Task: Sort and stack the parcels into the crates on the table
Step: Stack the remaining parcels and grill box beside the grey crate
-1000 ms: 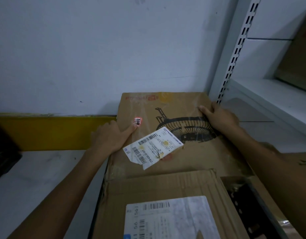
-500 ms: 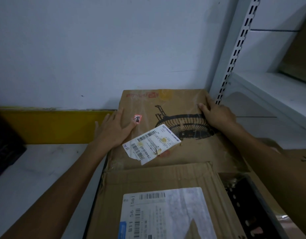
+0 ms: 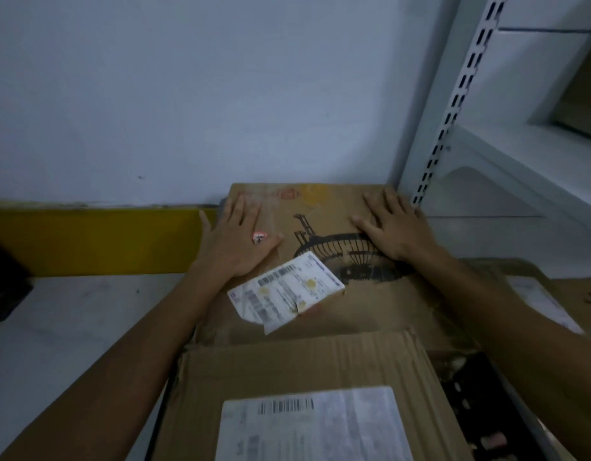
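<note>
— Any room on the left?
— Yes, open surface (image 3: 71,321) beside the fan box (image 3: 370,304).
— Behind? Right?
— Wall (image 3: 221,94) just behind it; shelf upright (image 3: 444,104) crowds the right corner.

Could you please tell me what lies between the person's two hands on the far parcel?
Head view: between the left hand and right hand lies only the face of the far parcel, printed with a fan drawing; nothing rests there.

The flat brown fan-print cardboard parcel (image 3: 387,307) lies behind the corrugated labelled parcel (image 3: 304,364). Right of them stands white metal shelving (image 3: 520,168); a black plastic crate (image 3: 470,394) seemingly lies beneath.
</note>
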Available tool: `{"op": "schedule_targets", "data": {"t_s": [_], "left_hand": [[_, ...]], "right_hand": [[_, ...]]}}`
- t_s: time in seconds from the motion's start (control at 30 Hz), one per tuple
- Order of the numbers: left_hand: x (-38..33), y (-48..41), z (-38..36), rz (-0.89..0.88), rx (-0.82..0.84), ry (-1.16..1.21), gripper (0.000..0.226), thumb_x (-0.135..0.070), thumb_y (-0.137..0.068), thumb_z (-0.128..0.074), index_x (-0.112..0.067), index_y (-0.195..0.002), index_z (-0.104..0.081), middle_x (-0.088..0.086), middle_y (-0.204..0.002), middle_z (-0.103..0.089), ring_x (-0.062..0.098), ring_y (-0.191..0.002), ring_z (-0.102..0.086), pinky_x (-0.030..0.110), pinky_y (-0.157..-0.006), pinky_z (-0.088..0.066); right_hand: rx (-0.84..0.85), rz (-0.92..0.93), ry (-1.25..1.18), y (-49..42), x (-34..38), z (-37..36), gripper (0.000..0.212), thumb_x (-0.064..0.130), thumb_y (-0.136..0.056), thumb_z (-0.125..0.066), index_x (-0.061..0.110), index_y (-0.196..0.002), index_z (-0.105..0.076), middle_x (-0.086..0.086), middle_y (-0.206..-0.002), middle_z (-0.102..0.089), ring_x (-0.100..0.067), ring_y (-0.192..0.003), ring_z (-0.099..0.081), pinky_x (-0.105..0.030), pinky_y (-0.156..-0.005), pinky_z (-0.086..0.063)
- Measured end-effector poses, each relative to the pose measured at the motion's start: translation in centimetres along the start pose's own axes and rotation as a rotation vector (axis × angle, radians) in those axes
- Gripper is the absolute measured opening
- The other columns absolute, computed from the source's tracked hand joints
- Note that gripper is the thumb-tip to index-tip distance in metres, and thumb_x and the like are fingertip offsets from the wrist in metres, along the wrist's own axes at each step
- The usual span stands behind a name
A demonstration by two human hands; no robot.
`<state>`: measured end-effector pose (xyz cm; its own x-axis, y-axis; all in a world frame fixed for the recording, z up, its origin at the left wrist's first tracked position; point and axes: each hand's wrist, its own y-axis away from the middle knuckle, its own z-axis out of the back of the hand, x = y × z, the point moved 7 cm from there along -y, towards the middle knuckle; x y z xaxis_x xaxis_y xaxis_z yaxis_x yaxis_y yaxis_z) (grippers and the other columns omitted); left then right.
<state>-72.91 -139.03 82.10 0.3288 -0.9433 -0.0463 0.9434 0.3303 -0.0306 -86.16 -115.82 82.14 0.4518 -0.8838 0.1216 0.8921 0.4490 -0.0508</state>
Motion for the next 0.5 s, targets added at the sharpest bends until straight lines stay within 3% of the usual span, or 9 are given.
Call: {"op": "schedule_targets", "data": {"t_s": [0.5], "left_hand": [[0.2, -0.3, -0.7, 0.03, 0.009, 0.063, 0.081, -0.07, -0.087, -0.021, -0.027, -0.15, 0.004, -0.002, -0.158, 0.014, 0.016, -0.145, 0.014, 0.057, -0.114, 0.003]], "right_hand": [[0.026, -0.007, -0.012, -0.6, -0.1, -0.9, 0.072, 0.069, -0.089, -0.018, 0.036, -0.151, -0.004, -0.005, -0.16, 0.008, -0.03, -0.147, 0.001, -0.052, -0.117, -0.008]]}}
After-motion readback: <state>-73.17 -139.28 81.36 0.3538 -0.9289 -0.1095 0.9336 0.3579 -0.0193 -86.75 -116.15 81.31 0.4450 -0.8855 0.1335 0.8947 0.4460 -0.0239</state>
